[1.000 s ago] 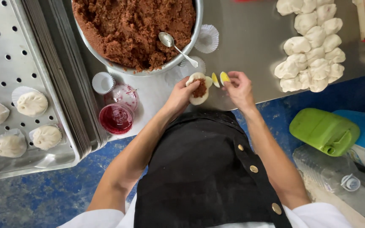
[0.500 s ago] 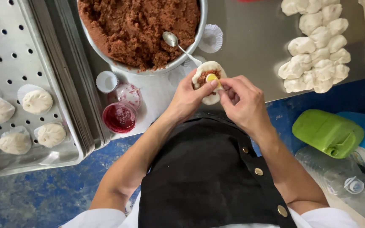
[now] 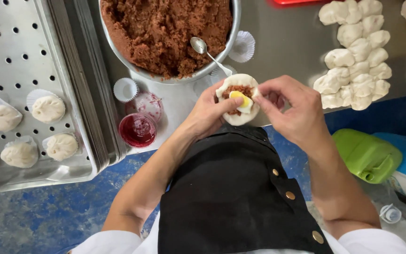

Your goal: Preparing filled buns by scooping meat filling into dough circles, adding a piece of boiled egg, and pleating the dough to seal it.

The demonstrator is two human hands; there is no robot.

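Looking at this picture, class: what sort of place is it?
Probably a commercial bakery or bun kitchen: a big metal bowl of brown filling, a perforated tray of shaped buns, and portioned dough pieces on a steel table.

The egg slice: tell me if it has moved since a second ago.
Yes. The egg slice has gone from beside the dough round to lying on its filling, nearer the big metal bowl.

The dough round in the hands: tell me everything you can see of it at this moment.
The dough round is a pale, soft-looking flattened disc, cupped open and facing up. On it sits brown minced filling topped by a wedge of boiled egg, white with a yellow yolk. The left hand cradles it from below, thumb pressing the egg, while the right hand pinches its right edge. It is held above the near edge of the steel table, just in front of the big bowl of filling.
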